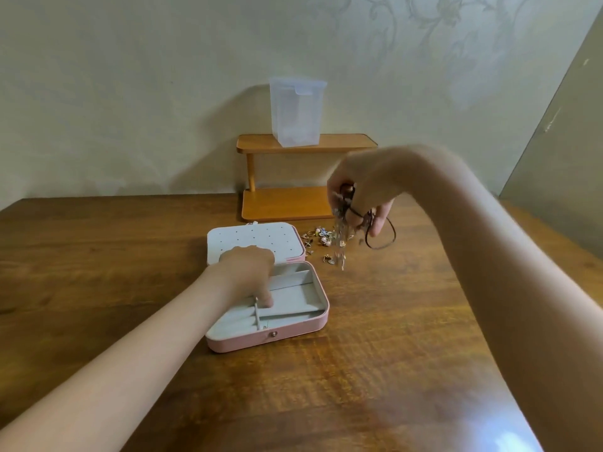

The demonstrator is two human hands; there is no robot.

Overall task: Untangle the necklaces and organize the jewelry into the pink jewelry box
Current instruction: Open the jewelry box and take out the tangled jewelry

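Note:
The pink jewelry box [293, 332] lies open on the wooden table, its dotted white lid [254, 238] folded back. My left hand [249, 272] reaches into the grey tray, fingers curled down onto a thin silver piece [257, 313] near the front compartment. My right hand [362, 187] is raised above the table to the right of the box and grips a tangled bunch of necklaces [347, 220], with chains and a dark cord loop [388, 241] dangling. Small earrings and charms [321, 239] lie scattered on the table under that bunch.
A small two-tier wooden shelf [303, 143] stands against the wall behind the box, with a clear plastic container [297, 112] on its top tier. The table [359, 370] stretches toward me; its right edge slants away near my right forearm.

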